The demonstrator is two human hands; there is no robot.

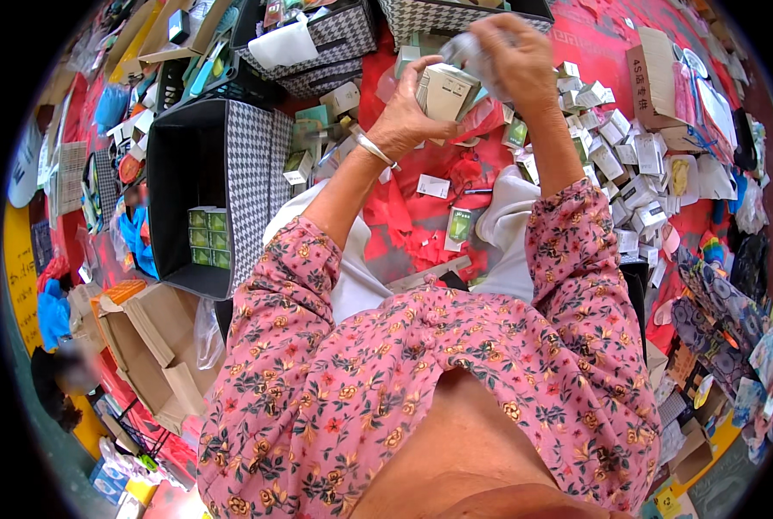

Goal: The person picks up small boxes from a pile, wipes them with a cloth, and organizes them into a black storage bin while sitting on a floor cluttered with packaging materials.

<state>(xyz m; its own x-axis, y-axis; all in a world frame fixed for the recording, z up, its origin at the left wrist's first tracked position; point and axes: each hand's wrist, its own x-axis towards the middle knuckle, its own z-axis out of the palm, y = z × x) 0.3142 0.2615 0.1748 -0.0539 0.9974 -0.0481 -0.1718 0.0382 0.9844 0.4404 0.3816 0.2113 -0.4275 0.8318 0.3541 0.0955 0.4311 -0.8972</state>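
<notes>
My left hand (402,119) is wrapped round a small pale cardboard box (448,93), held up in front of me above the red floor. Close over its top, my right hand (522,62) has its fingers closed on a crumpled greyish cloth (471,59), smeared by motion. The cloth seems to touch the box's upper edge. Between my knees lie a white box (433,186) and a green-and-white box (459,225) on the red floor covering (411,164).
A large houndstooth storage bin (261,186) lies at the left with stacked green boxes (209,235) in it. More such bins (317,54) stand ahead. A heap of small white boxes (616,160) spreads at the right, beside an open carton (654,78). Flattened cardboard (157,333) is at the lower left.
</notes>
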